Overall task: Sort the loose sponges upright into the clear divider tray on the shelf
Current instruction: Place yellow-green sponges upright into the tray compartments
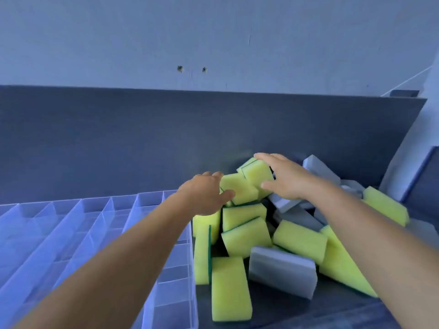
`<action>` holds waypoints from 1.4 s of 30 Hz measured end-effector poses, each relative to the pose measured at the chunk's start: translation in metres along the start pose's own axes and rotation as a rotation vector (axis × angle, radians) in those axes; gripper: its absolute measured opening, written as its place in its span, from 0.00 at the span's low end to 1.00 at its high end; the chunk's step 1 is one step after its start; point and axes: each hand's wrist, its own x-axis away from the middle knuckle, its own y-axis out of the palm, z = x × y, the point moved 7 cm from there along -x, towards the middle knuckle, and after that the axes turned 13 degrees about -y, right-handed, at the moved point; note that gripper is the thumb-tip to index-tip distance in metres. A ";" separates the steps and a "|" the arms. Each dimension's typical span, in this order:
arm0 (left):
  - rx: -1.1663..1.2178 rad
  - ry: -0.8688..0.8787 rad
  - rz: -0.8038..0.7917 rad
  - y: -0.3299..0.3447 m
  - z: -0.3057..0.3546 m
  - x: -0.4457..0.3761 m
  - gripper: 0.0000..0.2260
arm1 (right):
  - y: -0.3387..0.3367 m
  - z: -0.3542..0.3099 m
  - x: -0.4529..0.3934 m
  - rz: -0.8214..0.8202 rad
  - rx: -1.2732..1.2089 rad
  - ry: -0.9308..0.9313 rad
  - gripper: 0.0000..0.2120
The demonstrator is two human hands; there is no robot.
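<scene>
The left hand (209, 193) closes on a yellow sponge (238, 189) atop the pile; the right hand (283, 178), fingers spread, presses another yellow sponge (257, 173) at its 1 o'clock; the clear divider tray (71, 233) sits empty at 9 o'clock; likely light and squashy, so pinch the broad faces gently.

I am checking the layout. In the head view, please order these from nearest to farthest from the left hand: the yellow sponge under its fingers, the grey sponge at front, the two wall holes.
From the left hand:
1. Yellow sponge, touching its fingers.
2. Grey sponge, lower right, front of pile.
3. Wall holes, high above the shelf.
</scene>
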 end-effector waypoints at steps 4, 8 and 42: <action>0.082 -0.092 -0.021 0.010 0.001 -0.019 0.32 | 0.010 0.012 -0.013 -0.022 -0.008 -0.007 0.37; 0.160 -0.142 -0.085 0.011 0.004 -0.034 0.35 | 0.014 0.021 -0.021 -0.007 -0.008 -0.008 0.35; 0.531 -0.217 0.297 -0.128 -0.220 0.095 0.13 | 0.030 -0.241 -0.077 0.337 -0.275 -0.352 0.18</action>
